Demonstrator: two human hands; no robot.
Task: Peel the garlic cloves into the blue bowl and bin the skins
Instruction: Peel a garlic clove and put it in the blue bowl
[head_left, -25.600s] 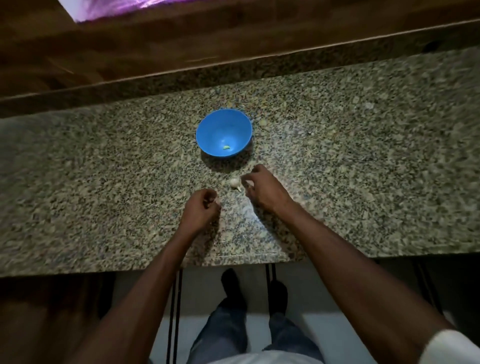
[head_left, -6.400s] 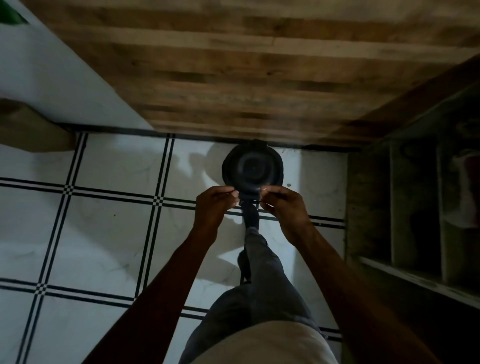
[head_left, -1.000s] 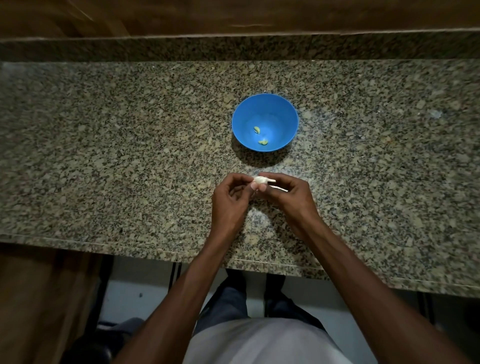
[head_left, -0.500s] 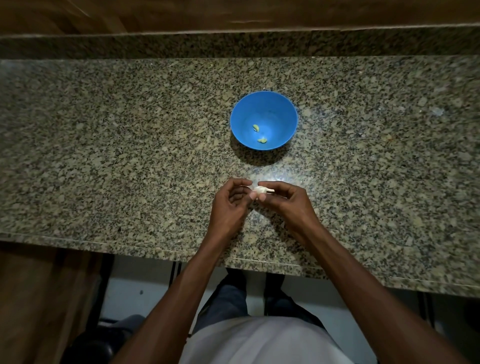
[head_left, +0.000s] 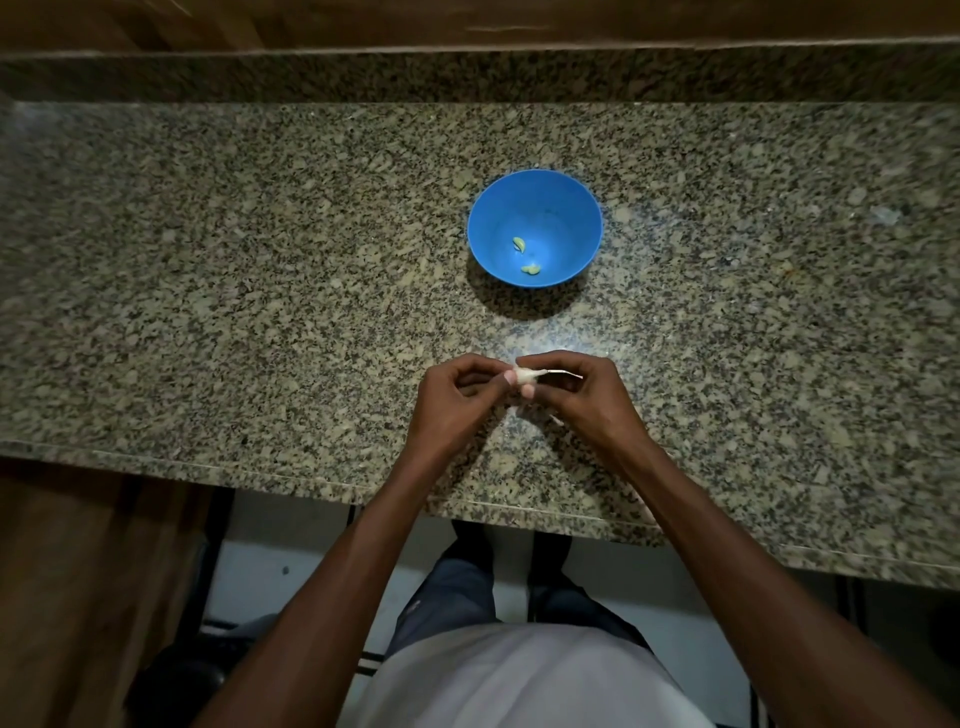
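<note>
Both hands are raised just above the granite worktop (head_left: 260, 291), near its front edge, working one garlic clove (head_left: 523, 375) between them. The right hand (head_left: 576, 400) pinches the clove with curled fingers (head_left: 545, 358); a thin pale strip of skin (head_left: 563, 373) trails to the right from it. The left hand (head_left: 452, 400) has its fingers curled in against the clove's left end, apparently pinching there to pull skin away while the right steadies it. Whether the clove is partly bare cannot be told. The blue bowl (head_left: 483, 228) stands on the worktop well beyond the hands, apart from them, holding two peeled cloves (head_left: 518, 243) on its floor. Its position straight ahead suits a short drop once this clove is stripped. A small pale scrap (head_left: 556, 420) lies under the right hand. No bin is in view.
</note>
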